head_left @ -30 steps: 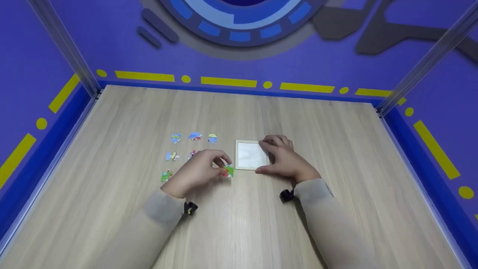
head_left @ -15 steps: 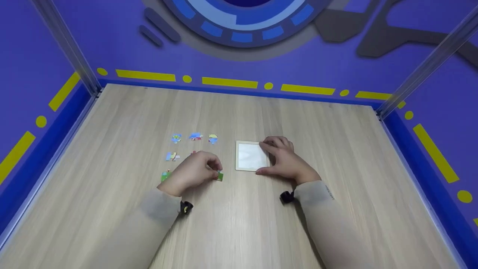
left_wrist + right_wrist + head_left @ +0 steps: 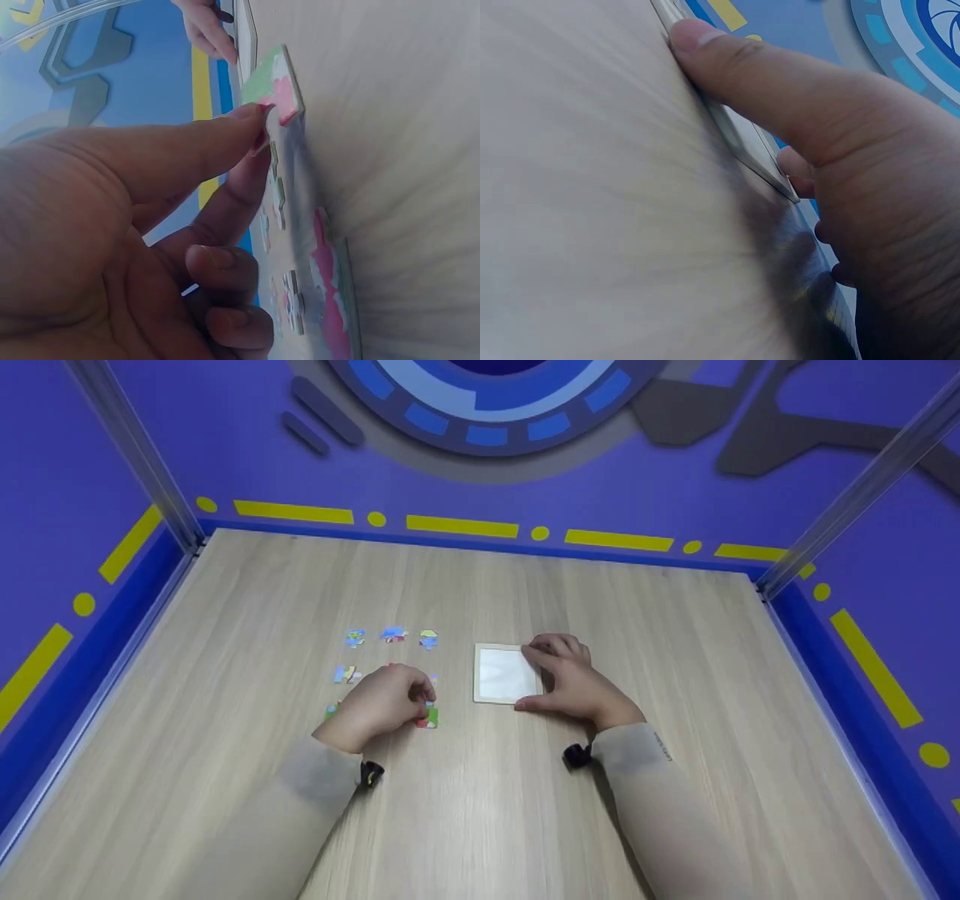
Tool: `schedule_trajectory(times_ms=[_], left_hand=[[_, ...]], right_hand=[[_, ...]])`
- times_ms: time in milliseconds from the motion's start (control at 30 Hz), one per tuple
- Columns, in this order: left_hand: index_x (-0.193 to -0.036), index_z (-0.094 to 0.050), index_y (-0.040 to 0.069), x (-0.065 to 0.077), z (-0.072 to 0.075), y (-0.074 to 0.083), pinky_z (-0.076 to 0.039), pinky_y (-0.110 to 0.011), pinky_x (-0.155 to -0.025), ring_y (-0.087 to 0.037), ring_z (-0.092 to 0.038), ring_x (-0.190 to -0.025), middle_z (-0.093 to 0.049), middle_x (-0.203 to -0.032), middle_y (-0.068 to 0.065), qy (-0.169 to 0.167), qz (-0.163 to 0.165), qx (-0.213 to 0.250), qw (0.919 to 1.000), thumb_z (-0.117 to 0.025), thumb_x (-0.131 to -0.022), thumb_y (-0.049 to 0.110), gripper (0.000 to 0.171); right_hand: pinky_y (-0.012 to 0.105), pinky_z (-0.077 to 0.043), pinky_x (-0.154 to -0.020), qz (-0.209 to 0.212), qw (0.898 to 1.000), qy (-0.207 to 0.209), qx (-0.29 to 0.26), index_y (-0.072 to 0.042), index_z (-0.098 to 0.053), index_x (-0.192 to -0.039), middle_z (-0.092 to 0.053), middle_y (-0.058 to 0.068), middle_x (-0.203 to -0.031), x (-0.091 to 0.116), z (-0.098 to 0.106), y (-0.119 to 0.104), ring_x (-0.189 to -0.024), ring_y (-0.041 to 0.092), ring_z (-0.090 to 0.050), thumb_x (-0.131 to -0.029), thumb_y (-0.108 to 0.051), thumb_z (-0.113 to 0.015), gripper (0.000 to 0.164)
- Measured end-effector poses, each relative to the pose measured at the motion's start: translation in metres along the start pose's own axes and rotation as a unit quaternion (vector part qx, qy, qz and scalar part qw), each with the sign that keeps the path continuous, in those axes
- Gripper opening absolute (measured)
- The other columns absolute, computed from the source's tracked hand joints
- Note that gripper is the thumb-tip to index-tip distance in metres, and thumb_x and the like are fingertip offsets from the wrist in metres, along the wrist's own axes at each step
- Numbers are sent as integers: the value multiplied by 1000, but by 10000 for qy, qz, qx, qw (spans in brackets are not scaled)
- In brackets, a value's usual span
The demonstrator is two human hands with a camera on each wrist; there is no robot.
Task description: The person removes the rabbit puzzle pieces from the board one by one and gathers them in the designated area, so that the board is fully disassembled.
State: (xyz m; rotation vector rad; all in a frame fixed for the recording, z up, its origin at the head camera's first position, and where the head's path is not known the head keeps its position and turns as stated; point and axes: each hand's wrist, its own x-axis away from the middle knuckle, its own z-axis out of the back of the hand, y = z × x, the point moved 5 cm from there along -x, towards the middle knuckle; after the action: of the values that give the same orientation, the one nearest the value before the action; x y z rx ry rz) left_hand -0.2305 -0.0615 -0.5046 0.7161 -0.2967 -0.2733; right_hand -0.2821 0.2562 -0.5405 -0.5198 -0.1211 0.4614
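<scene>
Between thumb and index finger, my left hand (image 3: 379,701) pinches a jigsaw puzzle piece (image 3: 429,720), green with red and white. The left wrist view shows this piece (image 3: 283,88) tilted, close over the table, with the thumb (image 3: 225,135) on its near side. My right hand (image 3: 570,679) grips a small square puzzle frame (image 3: 478,675) with a white inside, thumb at the near edge and fingers at the far edge. In the right wrist view the thumb (image 3: 735,67) lies along the rim of the frame (image 3: 742,146).
Several loose puzzle pieces lie in rows left of the frame, including a blue one (image 3: 394,634), a yellow-and-blue one (image 3: 428,638) and a pale one (image 3: 345,674). My left hand partly hides others. Blue walls (image 3: 480,495) border the wooden table (image 3: 480,810).
My left hand has carried the green-and-red puzzle piece left and slightly toward me, away from the frame. The right hand stays on the frame.
</scene>
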Motion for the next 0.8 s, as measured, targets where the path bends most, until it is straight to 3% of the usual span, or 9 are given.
schedule_trajectory(times_ms=[433,800], left_hand=[[-102,-82,13,1,-3,-2,-49,-32,-81,-17,-61,-86,-77,-101,-1,-396,108,-97,9991,-73,-98,1,15],[-115,-82,11,1,1,-2,-53,-35,-88,-17,-63,-91,-75,-103,0,-419,110,-38,9991,-76,-102,9,14]], right_hand=[[65,-25,-137,-54,10000,0,-24,-15,-53,-170,-46,3,-173,4,0,2,-167,34,-27,-79,-79,-91,117],[64,-22,-138,-52,10000,-2,57,-15,-53,-170,-47,4,-173,3,0,4,-167,34,-28,-81,-77,-90,115]])
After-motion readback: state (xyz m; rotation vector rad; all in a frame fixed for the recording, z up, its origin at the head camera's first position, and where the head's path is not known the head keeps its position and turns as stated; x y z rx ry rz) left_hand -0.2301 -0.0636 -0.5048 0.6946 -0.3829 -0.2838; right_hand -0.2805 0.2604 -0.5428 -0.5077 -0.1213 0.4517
